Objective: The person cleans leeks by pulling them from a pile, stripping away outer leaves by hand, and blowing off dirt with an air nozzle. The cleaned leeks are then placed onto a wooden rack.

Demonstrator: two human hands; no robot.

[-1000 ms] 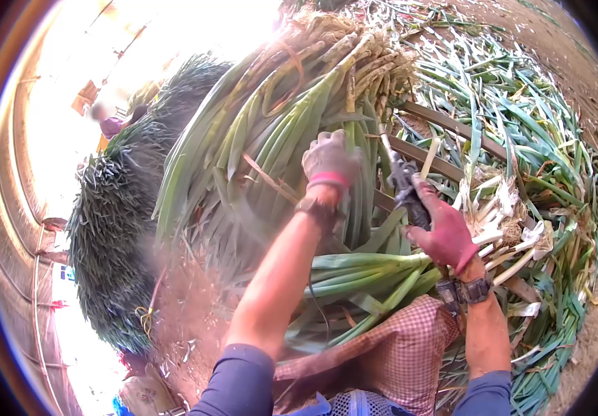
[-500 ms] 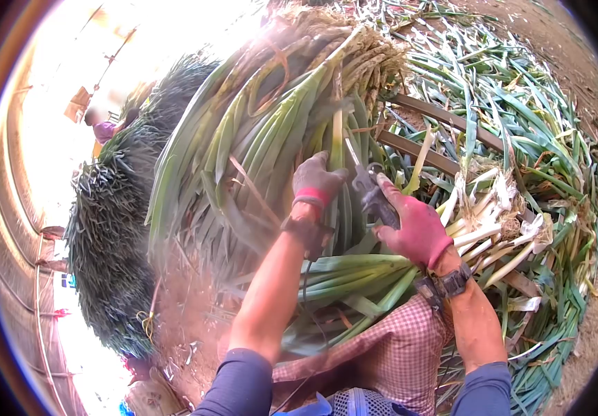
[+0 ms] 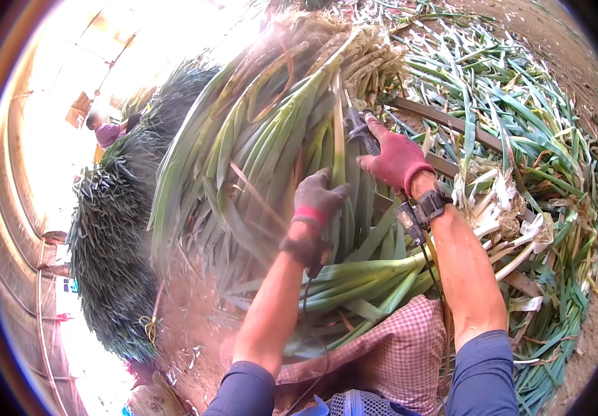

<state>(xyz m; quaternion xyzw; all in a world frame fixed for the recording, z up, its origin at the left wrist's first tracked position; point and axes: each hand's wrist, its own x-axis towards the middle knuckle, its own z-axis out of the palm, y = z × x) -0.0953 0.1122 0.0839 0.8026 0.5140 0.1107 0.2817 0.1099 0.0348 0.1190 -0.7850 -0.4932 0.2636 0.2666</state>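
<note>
My right hand (image 3: 397, 158), in a red-palmed work glove, is wrapped around a dark air blow gun (image 3: 362, 130). The gun's thin metal nozzle points up beside a pale leek stalk (image 3: 338, 132). Lower and to the left, my left hand (image 3: 320, 200), in a grey glove with a red cuff, is closed around the leaves below that stalk; part of its grip is hidden. A large heap of long leeks (image 3: 243, 149) lies around and beyond it, roots toward the top.
A few leeks (image 3: 375, 270) lie across my checked-cloth lap (image 3: 396, 347). White-stemmed leeks (image 3: 497, 208) rest on a wooden frame (image 3: 479, 132) at the right, among loose leaves (image 3: 521, 125). A stacked leek pile (image 3: 115, 256) stands left; a person (image 3: 108, 132) is behind it.
My right hand has moved up and slightly left with the air blow gun, bringing the nozzle higher along the stalk. My left hand has shifted slightly downward.
</note>
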